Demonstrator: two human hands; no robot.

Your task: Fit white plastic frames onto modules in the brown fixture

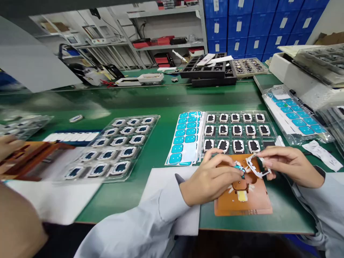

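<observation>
My left hand [208,179] is closed, pinching a small blue sticker [239,167] at its fingertips. In my right hand [290,163] is a white watch-case frame [254,169], gripped at its right side and tilted, a short way right of the sticker. Both hands are over an orange fixture plate [258,203], which has a brown shaped block and a yellow patch in its middle; my fingers hide part of its upper side. Behind it, a clear tray [242,124] holds rows of similar white frames. Left of that tray lie sheets of blue rounded-square stickers [185,132].
Another clear tray [143,148] of frames lies left. A co-worker's hand [9,147] is at a brown fixture [29,157] at far left. Bagged sticker sheets [298,114] lie right, black compartment trays [204,73] behind. White paper [161,179] lies near my left forearm.
</observation>
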